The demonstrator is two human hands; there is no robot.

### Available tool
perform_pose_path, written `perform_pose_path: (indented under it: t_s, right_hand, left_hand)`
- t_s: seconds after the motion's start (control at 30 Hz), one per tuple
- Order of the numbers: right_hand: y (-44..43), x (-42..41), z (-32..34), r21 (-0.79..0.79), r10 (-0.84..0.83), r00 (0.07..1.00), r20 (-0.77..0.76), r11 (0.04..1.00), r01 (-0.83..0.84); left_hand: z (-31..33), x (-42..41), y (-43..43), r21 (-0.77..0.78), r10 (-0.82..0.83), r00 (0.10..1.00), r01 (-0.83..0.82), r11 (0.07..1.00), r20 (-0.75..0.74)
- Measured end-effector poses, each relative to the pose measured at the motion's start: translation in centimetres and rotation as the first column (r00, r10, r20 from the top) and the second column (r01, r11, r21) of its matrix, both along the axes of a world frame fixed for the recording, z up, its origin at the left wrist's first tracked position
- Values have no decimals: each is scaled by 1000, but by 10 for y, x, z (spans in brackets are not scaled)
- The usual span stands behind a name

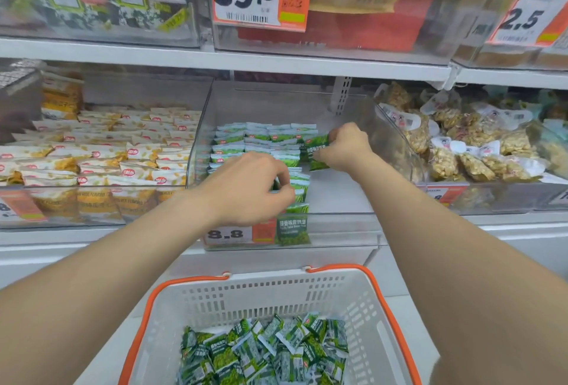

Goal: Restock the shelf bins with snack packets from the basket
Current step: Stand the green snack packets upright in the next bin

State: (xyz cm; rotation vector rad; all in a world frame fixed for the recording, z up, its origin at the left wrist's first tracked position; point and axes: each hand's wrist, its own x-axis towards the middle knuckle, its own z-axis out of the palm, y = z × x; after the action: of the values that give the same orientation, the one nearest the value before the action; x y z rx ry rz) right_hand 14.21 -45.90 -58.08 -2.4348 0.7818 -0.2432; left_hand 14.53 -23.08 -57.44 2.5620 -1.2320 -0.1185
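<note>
Shelving with clear plastic bins fills your view, and both your arms reach into the middle bin (338,194). Your right hand (347,148) pinches a green packet (318,151) at the right edge of the stacked rows (261,141) there. Your left hand (252,188) curls its fingers round the front packets (299,191) of those rows. Below, the white basket (338,283) holds a loose heap (264,351) of more green packets.

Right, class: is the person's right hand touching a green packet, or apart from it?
Touching. The head view shows the right hand pinching a green packet, with its fingers curled onto it.
</note>
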Motion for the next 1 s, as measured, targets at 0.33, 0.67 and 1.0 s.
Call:
perform_pose_path:
  t_s: [0.33, 0.67, 1.0]
  right_hand:
    - [-12, 48, -25, -59, -85, 989, -120, 995, 79]
    - [-11, 28, -15, 51, -68, 985, -159, 996, 77]
    - [47, -15, 14, 673, 252, 920, -300, 739, 17]
  left_hand:
    - [-11, 19, -6, 97, 4, 999, -8, 995, 37]
    - [-11, 21, -3, 75, -1, 1000, 1, 997, -4]
    - [2, 19, 10, 344, 123, 971, -46, 938, -204]
